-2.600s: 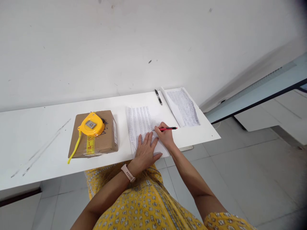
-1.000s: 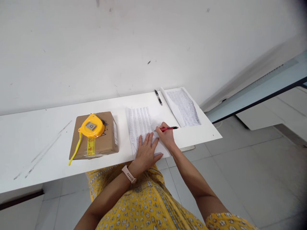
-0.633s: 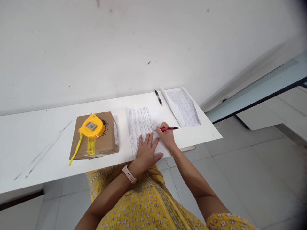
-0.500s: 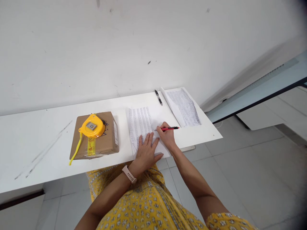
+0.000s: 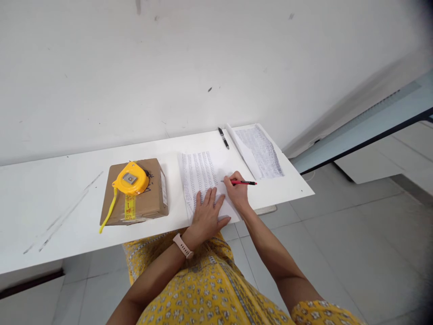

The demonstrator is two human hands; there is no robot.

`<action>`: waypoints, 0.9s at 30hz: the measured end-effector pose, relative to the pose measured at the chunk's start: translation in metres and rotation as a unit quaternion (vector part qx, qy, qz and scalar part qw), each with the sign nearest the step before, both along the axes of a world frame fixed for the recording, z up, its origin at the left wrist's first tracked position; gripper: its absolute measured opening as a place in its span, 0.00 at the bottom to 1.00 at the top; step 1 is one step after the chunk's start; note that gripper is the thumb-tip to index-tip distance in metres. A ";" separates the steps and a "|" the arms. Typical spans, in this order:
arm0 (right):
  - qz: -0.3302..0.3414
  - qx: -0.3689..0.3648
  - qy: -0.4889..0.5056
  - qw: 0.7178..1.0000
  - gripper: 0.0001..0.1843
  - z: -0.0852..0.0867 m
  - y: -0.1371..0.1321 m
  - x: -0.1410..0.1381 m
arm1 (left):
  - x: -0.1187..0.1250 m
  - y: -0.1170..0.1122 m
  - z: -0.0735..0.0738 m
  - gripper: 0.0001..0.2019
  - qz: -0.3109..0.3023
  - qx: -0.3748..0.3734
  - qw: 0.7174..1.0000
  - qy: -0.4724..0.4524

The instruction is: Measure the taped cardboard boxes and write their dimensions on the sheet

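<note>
A sheet of paper (image 5: 199, 169) with several columns of handwriting lies near the front edge of the table. My left hand (image 5: 207, 212) rests flat on its lower part, fingers spread, with a pink watch band on the wrist. In my right hand (image 5: 237, 192) a red pen (image 5: 245, 182) is pinched between thumb and fingers. Its tip is at the right side of the written columns; whether it touches the paper I cannot tell.
Left of the paper stands a cardboard box (image 5: 145, 207) with a yellow tape measure (image 5: 131, 178) on top. A black pen (image 5: 223, 138) and another written sheet (image 5: 260, 153) lie at the right back. The white table (image 5: 61, 194) meets the wall (image 5: 118, 81).
My right hand and the red pen have shifted slightly to the right. The left hand stays flat on the paper.
</note>
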State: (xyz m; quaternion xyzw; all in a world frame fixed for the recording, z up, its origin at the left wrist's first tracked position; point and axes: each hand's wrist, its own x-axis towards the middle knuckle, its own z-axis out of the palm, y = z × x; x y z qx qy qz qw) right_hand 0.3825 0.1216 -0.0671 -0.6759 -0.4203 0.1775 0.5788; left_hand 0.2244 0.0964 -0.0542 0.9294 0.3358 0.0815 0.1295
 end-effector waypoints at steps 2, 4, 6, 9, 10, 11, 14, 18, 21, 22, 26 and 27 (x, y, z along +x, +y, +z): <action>-0.020 0.004 -0.021 1.000 0.10 0.001 -0.002 0.001 | -0.007 -0.003 0.015 0.33 -0.006 -0.029 0.999 -0.015; -0.002 0.005 -0.079 0.997 0.06 0.002 -0.005 0.001 | -0.023 -0.006 0.042 0.28 -0.013 -0.046 0.997 -0.067; 0.032 0.004 -0.159 0.987 0.10 0.001 -0.008 0.002 | -0.047 -0.007 0.077 0.19 -0.006 -0.011 0.986 -0.166; 0.067 -0.027 -0.250 0.966 0.20 -0.007 -0.008 0.002 | -0.092 -0.001 0.124 0.13 0.088 0.144 0.945 -0.279; 0.062 -0.039 -0.263 0.962 0.21 -0.011 -0.006 0.001 | -0.106 0.004 0.134 0.13 0.134 0.194 0.930 -0.283; 0.052 -0.044 -0.267 0.961 0.21 -0.016 -0.004 0.001 | -0.120 0.009 0.140 0.13 0.180 0.233 0.916 -0.272; 0.005 -0.030 -0.243 0.970 0.23 -0.026 0.003 0.001 | -0.152 0.031 0.139 0.24 0.276 0.255 0.903 -0.207; -0.050 0.002 -0.221 0.974 0.20 -0.020 0.000 -0.003 | -0.164 0.050 0.125 0.35 0.344 0.164 0.904 -0.192; -0.082 0.046 -0.200 0.975 0.19 0.007 -0.015 -0.021 | -0.159 0.036 0.124 0.34 0.371 0.124 0.871 -0.298; -0.065 0.057 -0.174 0.981 0.19 0.019 -0.022 -0.032 | -0.157 0.025 0.125 0.33 0.363 0.103 0.862 -0.338; 0.206 0.004 0.080 0.975 0.20 0.076 -0.051 -0.084 | -0.151 -0.032 0.127 0.37 0.252 -0.092 0.856 -0.441; 0.287 -0.005 0.136 0.948 0.22 0.088 -0.056 -0.097 | -0.150 -0.044 0.125 0.39 0.235 -0.146 0.848 -0.452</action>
